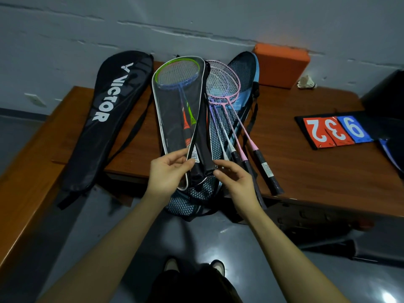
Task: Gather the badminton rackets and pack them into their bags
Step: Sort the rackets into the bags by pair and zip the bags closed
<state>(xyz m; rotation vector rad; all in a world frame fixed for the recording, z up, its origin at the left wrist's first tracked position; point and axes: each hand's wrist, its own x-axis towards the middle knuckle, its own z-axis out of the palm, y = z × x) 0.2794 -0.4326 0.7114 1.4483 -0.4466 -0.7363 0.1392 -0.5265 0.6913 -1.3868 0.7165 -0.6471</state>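
A see-through racket bag [172,119] with white piping lies in the middle of the wooden table [306,167]. Inside it are a green-and-blue racket [178,72] and a second one, their black handles [206,158] sticking out at the near end. My left hand [167,171] pinches the bag's near edge. My right hand [235,178] touches the black handles with its fingertips. Several pink and purple rackets [225,92] lie loose to the right on a blue mesh bag [246,68]. A black Victor bag [109,114] lies at the left.
An orange block [281,64] leans on the wall behind, with a shuttlecock [306,83] beside it. A flip scoreboard [334,131] lies at the right, near a dark object [384,95]. The bags overhang the table's near edge above the grey floor [196,237].
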